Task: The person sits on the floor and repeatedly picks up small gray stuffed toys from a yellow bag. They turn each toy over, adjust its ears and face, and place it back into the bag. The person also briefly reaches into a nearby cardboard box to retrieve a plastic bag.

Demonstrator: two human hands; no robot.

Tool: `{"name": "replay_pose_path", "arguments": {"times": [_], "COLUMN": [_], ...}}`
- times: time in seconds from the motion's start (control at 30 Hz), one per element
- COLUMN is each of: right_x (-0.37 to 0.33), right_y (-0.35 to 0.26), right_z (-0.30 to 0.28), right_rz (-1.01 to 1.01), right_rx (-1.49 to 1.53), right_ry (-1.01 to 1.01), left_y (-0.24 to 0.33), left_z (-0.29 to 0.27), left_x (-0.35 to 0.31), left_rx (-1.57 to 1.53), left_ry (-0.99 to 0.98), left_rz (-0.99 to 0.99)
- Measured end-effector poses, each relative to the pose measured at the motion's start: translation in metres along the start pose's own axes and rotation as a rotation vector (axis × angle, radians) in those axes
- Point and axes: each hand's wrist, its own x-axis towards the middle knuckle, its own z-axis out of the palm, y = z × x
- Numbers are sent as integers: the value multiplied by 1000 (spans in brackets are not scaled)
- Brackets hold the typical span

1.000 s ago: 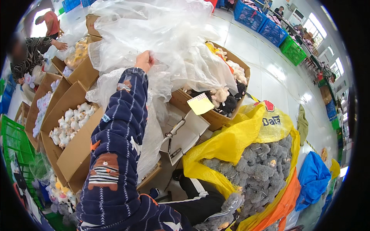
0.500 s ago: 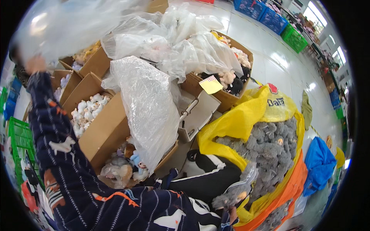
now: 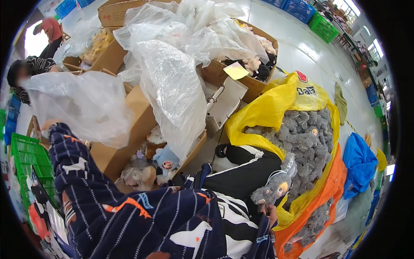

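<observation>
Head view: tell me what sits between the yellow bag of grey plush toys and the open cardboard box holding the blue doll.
In the head view, the person's black trouser leg with white stripes fills the gap between the yellow bag and the cardboard box.

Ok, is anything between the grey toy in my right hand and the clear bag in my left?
Yes. Between grey toy and clear bag lie your patterned sleeve and an open cardboard box of soft toys.

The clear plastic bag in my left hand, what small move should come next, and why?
Probably swing the clear plastic bag toward the grey plush toy at your right hand: the bag hangs out at your far left, apart from the toy at your lap.
</observation>
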Motion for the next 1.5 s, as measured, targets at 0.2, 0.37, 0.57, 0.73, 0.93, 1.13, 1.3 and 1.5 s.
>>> {"name": "replay_pose_path", "arguments": {"times": [0.2, 0.37, 0.57, 0.73, 0.93, 1.13, 1.3, 1.5], "right_x": [-12, -10, -12, 1, -16, -14, -16, -25], "right_y": [15, 11, 72, 85, 25, 7, -4, 20], "right_z": [3, -1, 5, 18, 6, 3, -2, -4], "right_rz": [14, 136, 25, -36, -12, 56, 39, 39], "right_rx": [109, 91, -58, 213, 168, 132, 97, 329], "right_ry": [67, -79, -8, -58, 15, 4, -14, -13], "left_y": [-77, -45, -30, -5, -66, -60, -73, -107], "left_z": [-2, -1, 6, -44, -69, -90, -113, -113], "left_x": [-54, -104, -145, 46, -19, -25, -37, -115], "left_rx": [250, 580, 166, 289, 235, 232, 231, 186], "left_ry": [350, -140, -421, -308, -357, -375, -400, -487], "left_rz": [-164, 157, 60, 199, 36, 5, -22, 0]}}
